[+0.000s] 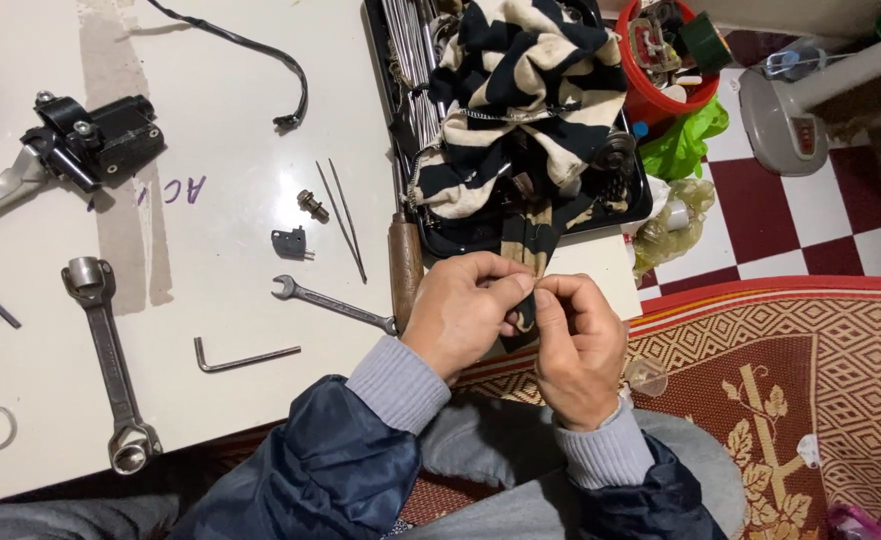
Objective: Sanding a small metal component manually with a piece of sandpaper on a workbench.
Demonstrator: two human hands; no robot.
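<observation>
Hands [520, 320], striped rag [525, 245] in grip

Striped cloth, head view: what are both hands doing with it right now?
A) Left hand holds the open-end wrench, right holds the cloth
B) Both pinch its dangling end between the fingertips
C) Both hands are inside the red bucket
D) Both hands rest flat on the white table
B: the left hand and right hand meet at the hanging end of the black and cream striped cloth, fingertips closed on it; the open-end wrench lies untouched on the table.
</observation>
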